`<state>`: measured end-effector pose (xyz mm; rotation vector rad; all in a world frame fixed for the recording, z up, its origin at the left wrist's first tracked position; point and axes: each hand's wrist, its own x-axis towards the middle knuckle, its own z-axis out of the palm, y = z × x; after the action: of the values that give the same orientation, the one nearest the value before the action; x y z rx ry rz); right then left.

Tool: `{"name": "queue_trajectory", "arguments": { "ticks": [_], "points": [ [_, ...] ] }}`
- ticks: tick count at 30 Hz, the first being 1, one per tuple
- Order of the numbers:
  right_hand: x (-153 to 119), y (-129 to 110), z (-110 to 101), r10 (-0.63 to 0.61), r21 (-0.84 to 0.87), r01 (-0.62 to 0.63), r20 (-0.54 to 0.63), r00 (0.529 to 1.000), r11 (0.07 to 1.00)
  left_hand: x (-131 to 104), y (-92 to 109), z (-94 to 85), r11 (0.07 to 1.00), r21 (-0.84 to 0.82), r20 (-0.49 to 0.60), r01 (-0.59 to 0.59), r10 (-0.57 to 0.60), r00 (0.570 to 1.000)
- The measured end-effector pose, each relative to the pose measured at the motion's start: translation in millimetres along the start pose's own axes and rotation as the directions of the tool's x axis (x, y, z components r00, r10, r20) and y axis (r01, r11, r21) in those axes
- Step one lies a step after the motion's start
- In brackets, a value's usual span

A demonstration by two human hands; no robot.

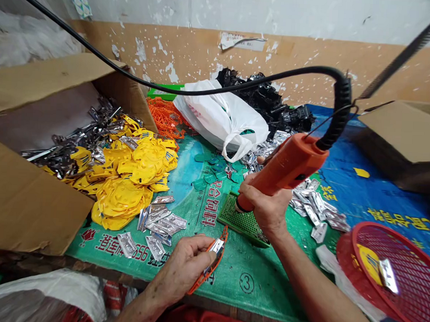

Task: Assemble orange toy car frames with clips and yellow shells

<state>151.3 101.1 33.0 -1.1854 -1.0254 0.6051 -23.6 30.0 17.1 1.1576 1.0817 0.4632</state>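
My right hand (270,207) is wrapped round an orange electric screwdriver (289,165), which tilts down to the left. Its lower end is over a green perforated tray (230,211) with small screws at one end; the bit itself I cannot make out. Closer to the table's front edge, my left hand (184,265) pinches an orange plastic part (198,286) with a shiny metal plate (215,247) against it. Loose metal plates (166,224) lie left of this hand, beside a heap of yellow plastic parts (135,164).
A cardboard box (29,199) with dark metal parts stands left. Behind are orange parts (163,116), a white plastic bag (217,110) and black parts (292,118). A red basket (411,267) sits at right. The screwdriver's black cable (204,91) and a spring (404,53) hang overhead.
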Motion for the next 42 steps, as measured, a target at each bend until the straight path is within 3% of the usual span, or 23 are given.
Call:
{"name": "queue_trajectory", "arguments": {
  "ticks": [25, 31, 36, 42],
  "points": [
    [0, -1, 1, -0.002, -0.013, 0.002, -0.015, 1.0, 1.0, 1, -3, 1.7, 0.998, -0.06, -0.014, 0.029, -0.03, 0.999],
    [1, -14, -5, 0.002, 0.103, -0.001, -0.01, 1.0, 0.995, 3, -5, 3.4, 0.99, -0.125, -0.005, 0.065, -0.066, 0.998],
    [-10, -46, -12, 0.046, 0.289, -0.062, 0.062, 0.997, 0.955, 3, -9, 4.1, 0.99, -0.134, -0.037, 0.038, -0.043, 0.998],
    [-35, -71, -18, 0.058, 0.422, -0.187, 0.299, 0.952, 0.887, 4, -11, 4.0, 0.987, -0.157, -0.065, -0.013, 0.003, 0.998]
  ]
}}
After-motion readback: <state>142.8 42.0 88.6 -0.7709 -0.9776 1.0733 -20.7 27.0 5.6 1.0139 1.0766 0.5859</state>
